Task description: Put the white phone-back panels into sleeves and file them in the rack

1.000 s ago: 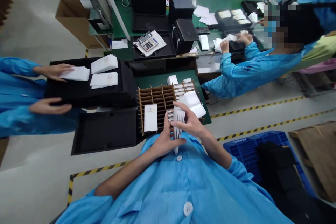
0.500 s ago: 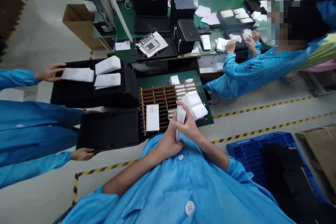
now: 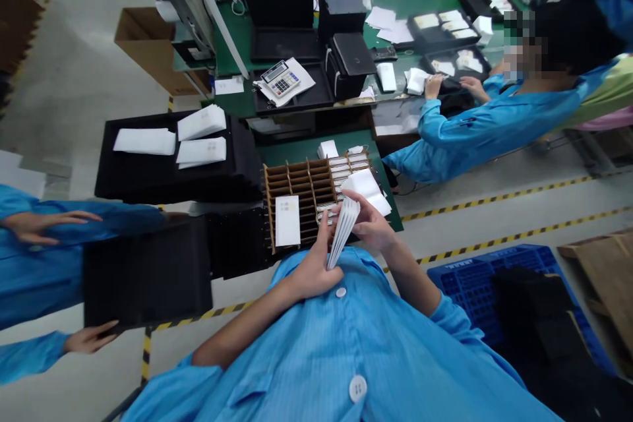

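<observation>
Both of my hands hold one stack of thin white cards (image 3: 342, 232) on edge, close to my chest. My left hand (image 3: 311, 267) grips the stack's lower end, thumb up along its side. My right hand (image 3: 366, 224) is closed over the top end and fans the cards. Just beyond them stands a brown cardboard divider box (image 3: 299, 181) with many narrow slots, some at its right filled with white cards. One white card (image 3: 287, 220) lies flat on the box. More white cards (image 3: 368, 188) lie at its right side.
Left of the box a stack of black trays (image 3: 163, 175) carries white card piles (image 3: 200, 122). A person at the left holds a black tray (image 3: 146, 273). Another person in blue (image 3: 475, 128) works at the green bench (image 3: 237, 33) with a calculator (image 3: 280, 78). A blue pallet (image 3: 469, 283) lies at the right.
My hands tilted the card stack so its top fans to the right. The person at the left pulled the lower black tray out toward themselves and took a hand off the upper tray.
</observation>
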`<state>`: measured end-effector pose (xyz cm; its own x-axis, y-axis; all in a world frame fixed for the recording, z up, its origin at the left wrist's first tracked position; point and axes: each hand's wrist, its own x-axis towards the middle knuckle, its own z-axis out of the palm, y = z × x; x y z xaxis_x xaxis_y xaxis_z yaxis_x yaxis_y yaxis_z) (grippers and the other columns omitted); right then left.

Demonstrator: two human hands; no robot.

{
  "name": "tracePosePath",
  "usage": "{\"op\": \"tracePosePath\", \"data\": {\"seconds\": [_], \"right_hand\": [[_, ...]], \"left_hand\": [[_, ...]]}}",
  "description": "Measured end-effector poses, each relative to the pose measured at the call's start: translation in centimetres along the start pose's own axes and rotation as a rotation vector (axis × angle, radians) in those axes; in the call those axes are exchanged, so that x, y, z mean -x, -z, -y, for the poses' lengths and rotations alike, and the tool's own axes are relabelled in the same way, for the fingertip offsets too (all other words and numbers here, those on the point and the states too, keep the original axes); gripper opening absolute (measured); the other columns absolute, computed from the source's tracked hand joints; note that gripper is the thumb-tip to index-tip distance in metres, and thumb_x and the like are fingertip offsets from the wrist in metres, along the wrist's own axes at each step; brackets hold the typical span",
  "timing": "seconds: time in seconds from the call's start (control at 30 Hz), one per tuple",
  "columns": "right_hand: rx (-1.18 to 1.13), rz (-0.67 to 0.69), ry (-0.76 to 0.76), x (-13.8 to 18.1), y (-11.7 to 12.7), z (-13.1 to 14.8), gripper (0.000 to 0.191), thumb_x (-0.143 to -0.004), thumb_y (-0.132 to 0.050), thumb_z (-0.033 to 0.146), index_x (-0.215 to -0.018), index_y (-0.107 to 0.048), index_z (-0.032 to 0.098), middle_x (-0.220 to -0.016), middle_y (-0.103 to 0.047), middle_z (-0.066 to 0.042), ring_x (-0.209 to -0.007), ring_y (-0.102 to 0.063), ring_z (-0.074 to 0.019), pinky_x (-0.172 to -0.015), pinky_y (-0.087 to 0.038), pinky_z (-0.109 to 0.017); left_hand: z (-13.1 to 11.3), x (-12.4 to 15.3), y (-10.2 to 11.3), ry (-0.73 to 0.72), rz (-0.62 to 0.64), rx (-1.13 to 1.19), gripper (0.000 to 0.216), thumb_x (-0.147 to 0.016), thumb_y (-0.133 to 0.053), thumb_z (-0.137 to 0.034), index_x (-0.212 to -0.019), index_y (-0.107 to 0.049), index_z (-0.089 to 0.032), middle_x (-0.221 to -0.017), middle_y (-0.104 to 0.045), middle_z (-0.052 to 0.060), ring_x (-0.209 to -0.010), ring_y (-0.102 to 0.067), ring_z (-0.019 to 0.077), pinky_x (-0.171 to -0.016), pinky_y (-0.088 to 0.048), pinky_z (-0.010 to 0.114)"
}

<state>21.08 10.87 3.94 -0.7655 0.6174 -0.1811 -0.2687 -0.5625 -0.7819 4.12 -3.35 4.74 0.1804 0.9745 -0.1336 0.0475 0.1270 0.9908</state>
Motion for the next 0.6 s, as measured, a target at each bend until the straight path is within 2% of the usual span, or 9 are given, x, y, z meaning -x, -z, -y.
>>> {"op": "tracePosePath", "data": {"seconds": [0.07, 0.13, 0.23, 0.27, 0.33, 0.4, 0.43, 0.5, 0.6], "right_hand": [[0.048, 0.017, -0.020, 0.1, 0.3, -0.1, 0.102, -0.067, -0.100, 0.034, -0.154, -0.048, 0.032, -0.109, -0.078, -0.001, -0.086, -0.077, -0.0207, -0.075, -0.064, -0.032], [0.129, 0.034, -0.035, 0.4, 0.0, 0.1, 0.107, -0.067, -0.100, 0.033, -0.158, -0.043, 0.032, -0.104, -0.078, 0.000, -0.080, -0.075, -0.0192, -0.069, -0.064, -0.029], [0.314, 0.012, 0.020, 1.2, -1.5, 0.8, 0.097, -0.071, -0.099, 0.034, -0.154, -0.049, 0.030, -0.114, -0.077, -0.003, -0.093, -0.077, -0.0221, -0.077, -0.066, -0.032], [0.395, -0.013, 0.069, 1.5, -2.1, 1.0, 0.090, -0.073, -0.098, 0.034, -0.151, -0.053, 0.028, -0.120, -0.076, -0.005, -0.100, -0.076, -0.0236, -0.082, -0.066, -0.034], [0.576, -0.066, 0.209, 2.2, -3.5, 1.6, 0.073, -0.079, -0.093, 0.034, -0.144, -0.061, 0.026, -0.127, -0.075, -0.008, -0.110, -0.075, -0.0255, -0.093, -0.065, -0.038], [0.743, -0.066, 0.374, 2.8, -4.5, 2.0, 0.054, -0.084, -0.088, 0.031, -0.133, -0.068, 0.025, -0.125, -0.077, -0.009, -0.111, -0.075, -0.0253, -0.098, -0.064, -0.039], [0.804, -0.040, 0.448, 3.0, -4.9, 2.1, 0.045, -0.086, -0.086, 0.030, -0.128, -0.070, 0.025, -0.121, -0.078, -0.009, -0.108, -0.076, -0.0248, -0.098, -0.064, -0.039], [0.870, 0.017, 0.553, 3.2, -5.3, 2.3, 0.032, -0.089, -0.082, 0.026, -0.119, -0.071, 0.026, -0.111, -0.081, -0.007, -0.100, -0.078, -0.0237, -0.093, -0.065, -0.039], [0.900, 0.023, 0.622, 3.0, -5.3, 2.1, 0.023, -0.092, -0.076, 0.024, -0.114, -0.070, 0.027, -0.103, -0.081, -0.005, -0.093, -0.078, -0.0228, -0.084, -0.067, -0.038]], "left_hand": [[0.2, 0.3, 0.7, 0.011, 0.084, 0.121, 0.125, -0.080, -0.068, -0.016, -0.172, 0.015, -0.033, -0.150, -0.058, 0.016, -0.117, -0.067, 0.0295, -0.106, -0.054, 0.057], [0.5, 0.4, 1.4, 0.005, 0.172, 0.270, 0.111, -0.083, -0.072, -0.027, -0.173, -0.008, -0.027, -0.136, -0.067, 0.015, -0.115, -0.069, 0.0321, -0.102, -0.057, 0.056], [0.9, 0.3, 2.1, -0.013, 0.245, 0.397, 0.085, -0.088, -0.075, -0.040, -0.163, -0.041, -0.020, -0.131, -0.072, 0.018, -0.118, -0.071, 0.0374, -0.100, -0.058, 0.056], [0.9, 0.2, 2.2, -0.025, 0.213, 0.364, 0.076, -0.090, -0.075, -0.041, -0.158, -0.048, -0.020, -0.132, -0.072, 0.018, -0.120, -0.071, 0.0377, -0.102, -0.058, 0.056], [0.9, 0.1, 2.4, -0.075, 0.048, 0.184, 0.058, -0.095, -0.072, -0.038, -0.149, -0.059, -0.022, -0.137, -0.072, 0.016, -0.125, -0.070, 0.0362, -0.107, -0.056, 0.056], [0.7, 0.0, 2.6, -0.153, -0.155, -0.043, 0.042, -0.099, -0.069, -0.035, -0.139, -0.068, -0.023, -0.135, -0.074, 0.014, -0.123, -0.071, 0.0323, -0.108, -0.057, 0.053], [0.6, 0.0, 2.7, -0.192, -0.218, -0.134, 0.037, -0.099, -0.068, -0.034, -0.134, -0.071, -0.024, -0.132, -0.075, 0.013, -0.120, -0.072, 0.0304, -0.106, -0.058, 0.051], [0.5, 0.0, 2.9, -0.269, -0.256, -0.243, 0.031, -0.100, -0.067, -0.032, -0.129, -0.074, -0.023, -0.124, -0.078, 0.012, -0.112, -0.075, 0.0271, -0.099, -0.061, 0.046], [0.2, 0.1, 2.8, -0.378, -0.242, -0.299, 0.033, -0.102, -0.063, -0.031, -0.133, -0.070, -0.021, -0.121, -0.078, 0.013, -0.109, -0.075, 0.0256, -0.092, -0.064, 0.042]]}}
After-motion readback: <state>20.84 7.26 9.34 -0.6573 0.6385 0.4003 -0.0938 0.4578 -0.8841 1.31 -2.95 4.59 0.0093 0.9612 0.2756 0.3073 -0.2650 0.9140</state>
